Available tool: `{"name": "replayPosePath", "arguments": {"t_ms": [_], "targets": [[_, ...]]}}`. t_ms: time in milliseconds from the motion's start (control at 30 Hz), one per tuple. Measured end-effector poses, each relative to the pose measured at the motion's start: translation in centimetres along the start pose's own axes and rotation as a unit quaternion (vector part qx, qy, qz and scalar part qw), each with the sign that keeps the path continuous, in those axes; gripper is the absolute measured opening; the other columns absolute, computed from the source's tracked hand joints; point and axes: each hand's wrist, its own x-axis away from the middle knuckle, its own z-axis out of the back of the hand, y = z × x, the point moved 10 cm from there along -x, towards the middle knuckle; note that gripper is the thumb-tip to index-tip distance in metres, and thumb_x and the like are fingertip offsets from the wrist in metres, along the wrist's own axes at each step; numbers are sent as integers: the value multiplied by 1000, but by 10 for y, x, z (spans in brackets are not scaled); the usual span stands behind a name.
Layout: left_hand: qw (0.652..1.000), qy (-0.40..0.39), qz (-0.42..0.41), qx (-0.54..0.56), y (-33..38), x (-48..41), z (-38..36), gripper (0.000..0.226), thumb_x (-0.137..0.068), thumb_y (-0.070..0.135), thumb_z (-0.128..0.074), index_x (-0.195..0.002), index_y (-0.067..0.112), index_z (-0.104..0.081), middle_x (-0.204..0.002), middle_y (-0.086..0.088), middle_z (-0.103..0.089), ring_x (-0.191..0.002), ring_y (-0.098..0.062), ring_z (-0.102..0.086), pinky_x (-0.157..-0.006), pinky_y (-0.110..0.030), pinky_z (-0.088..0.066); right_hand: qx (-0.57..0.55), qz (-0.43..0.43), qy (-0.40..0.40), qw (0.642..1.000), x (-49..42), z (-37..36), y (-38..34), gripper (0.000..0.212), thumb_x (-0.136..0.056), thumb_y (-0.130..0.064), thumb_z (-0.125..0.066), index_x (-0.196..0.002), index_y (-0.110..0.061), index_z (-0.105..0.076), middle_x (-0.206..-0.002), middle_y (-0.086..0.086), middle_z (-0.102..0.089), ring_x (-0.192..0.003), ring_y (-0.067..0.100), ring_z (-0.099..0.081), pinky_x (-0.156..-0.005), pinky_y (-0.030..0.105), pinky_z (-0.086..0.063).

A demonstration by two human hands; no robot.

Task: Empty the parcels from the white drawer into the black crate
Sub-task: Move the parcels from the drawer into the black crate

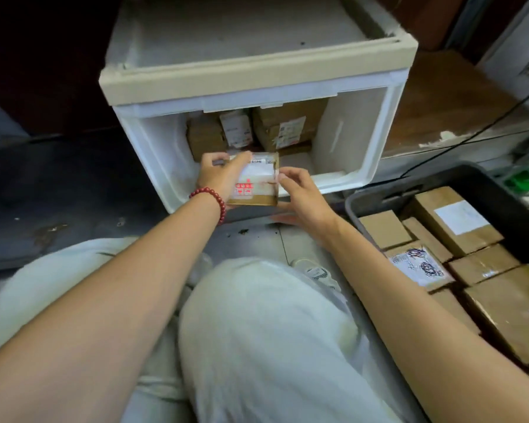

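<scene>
The white drawer (pixel 345 175) stands pulled open in front of me on the floor. Two brown cardboard parcels remain at its back, one on the left (pixel 205 138) and one on the right (pixel 287 123), each with a white label. Above the drawer's front edge I hold a small brown parcel (pixel 257 181) with a white label and red markings. My left hand (pixel 219 175) grips its left side and top. My right hand (pixel 303 193) pinches its right edge. The black crate (pixel 483 184) sits at the right, with several brown parcels (pixel 455 224) packed inside.
The drawer belongs to a white storage unit with a beige top rim (pixel 257 71). A brown wooden surface (pixel 449 102) lies behind the crate, with a black cable (pixel 477 129) across it. My knees in pale trousers (pixel 257 331) fill the foreground. The floor at left is dark.
</scene>
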Motion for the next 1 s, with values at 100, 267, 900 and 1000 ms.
{"name": "replayPosePath", "arguments": {"t_ms": [100,267,900,1000], "targets": [[998,-38,-46,-37,19,29,-9,39,-72,36,-80,-101,27,-54,-107,4,-63,-92,-21,-68,-78,-45,-58,-93,-17,18,995,33,14,10,22,-100,-34,-48,-121,-26,-46,-120,-2,-57,-96,32,-66,-91,48,-52],[961,-216,-116,-128,51,77,-46,78,-45,46,-89,-114,33,-57,-124,6,-56,-113,-13,-56,-92,-38,-52,-284,-29,55,957,69,55,16,55,-94,-44,-57,-142,-30,-35,-138,0,-50,-102,30,-69,-81,46,-58],[873,-426,-114,-207,21,112,-221,107,-35,38,-94,-129,23,-46,-122,6,-58,-110,-8,-58,-97,-27,-46,-188,141,292,927,135,220,-1,37,-90,-8,-64,-122,-24,-53,-125,4,-59,-99,15,-69,-77,29,-57],[853,-409,-186,-265,31,110,-227,88,-50,30,-94,-122,30,-43,-117,11,-56,-107,-8,-55,-93,-24,-44,-132,188,297,927,135,225,-13,36,-85,-5,-69,-112,-27,-58,-115,-10,-63,-111,23,-63,-87,37,-56]]}}
